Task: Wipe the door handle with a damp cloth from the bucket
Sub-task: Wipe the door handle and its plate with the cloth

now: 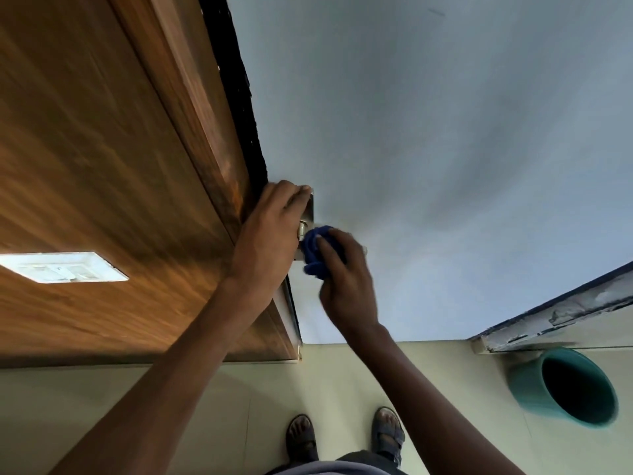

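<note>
The right hand (346, 279) reaches up with its arm stretched out and clenches a bunched blue cloth (317, 252), pressing it against the silver metal door handle (303, 231), which is mostly hidden behind cloth and fingers. The left hand (270, 231) lies flat with fingers curled over the edge of the pale grey-white door (428, 149), just above the handle plate, grasping that edge. Left of the door stands a brown wood-grain panel (85, 149) bearing a white switch plate (65, 268). Below, two sandalled feet (342, 437) stand on cream floor tiles (205, 406), and a round teal plastic bucket (565, 385) sits well apart at the right, with open floor between.
</note>
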